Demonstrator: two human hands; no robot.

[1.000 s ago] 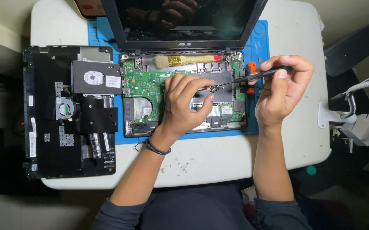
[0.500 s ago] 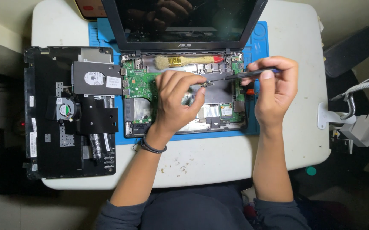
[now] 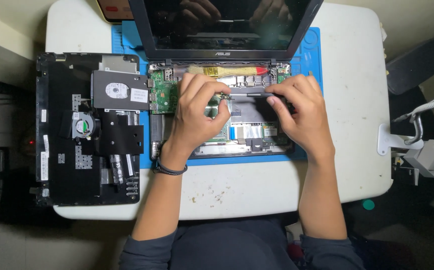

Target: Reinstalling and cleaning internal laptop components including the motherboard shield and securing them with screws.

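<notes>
- Where the two hands meet over the opened laptop, a slim dark screwdriver with a metal shaft [image 3: 253, 94] is seen lying almost level, its long axis running left to right across the exposed base.
- Its handle end is clamped between the fingers of the right hand [image 3: 302, 112], which is closed around it; the tip end is directed leftward toward the left hand [image 3: 197, 110].
- The left hand's thumb and forefinger are pinched together at a small part near the tip; what is pinched cannot be made out.
- The tool's tip is thus nearer the left hand, its grip nearer the right.
- Beneath both, the green circuit board [image 3: 164, 92] and grey metal shielding of the black laptop base [image 3: 247, 132] are exposed.
- Just behind the hands, a wooden-handled brush with pale bristles [image 3: 227, 71] lies parallel to the screwdriver.
- Well to the left, the removed black bottom cover with a small round fan [image 3: 83, 125] rests on the white table [image 3: 357, 100].
</notes>
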